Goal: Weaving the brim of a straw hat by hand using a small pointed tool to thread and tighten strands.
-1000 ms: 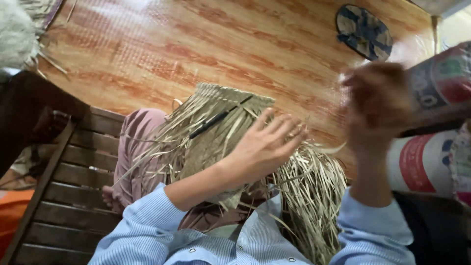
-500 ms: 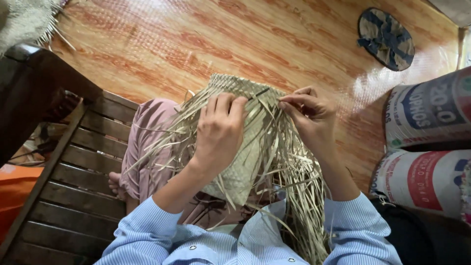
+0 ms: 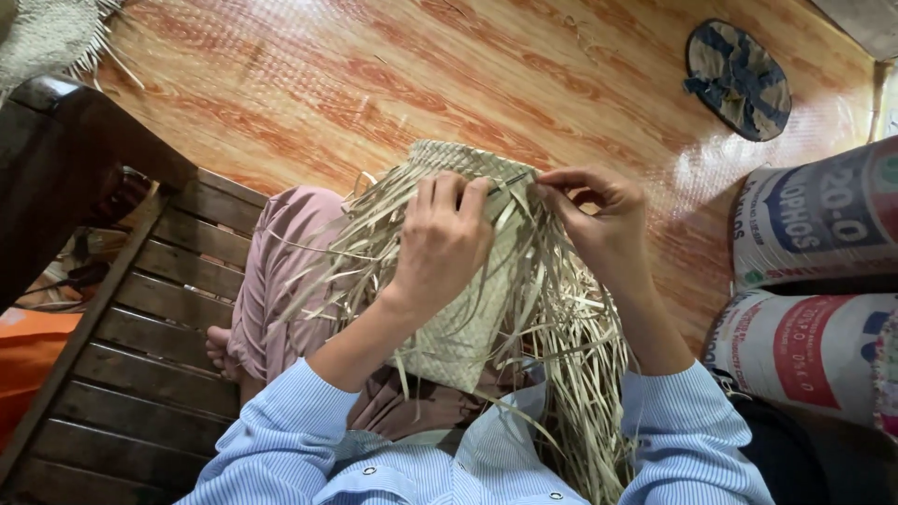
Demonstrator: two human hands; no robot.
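On the left, a slatted wooden bench [image 3: 140,327]; at centre the left hand [image 3: 440,243] lies curled on the half-woven straw piece [image 3: 468,309] over the lap, while the right hand [image 3: 599,220] pinches a strand. The far part looks tightly plaited; many loose strands [image 3: 580,374] remain unwoven. Sacks [image 3: 814,281] sit right.

Open floor ahead, crowded flanks
Wooden floor [image 3: 309,84] beyond the woven piece [image 3: 468,309] lies bare; sacks [image 3: 814,281] crowd the right, slatted bench [image 3: 140,346] the left.
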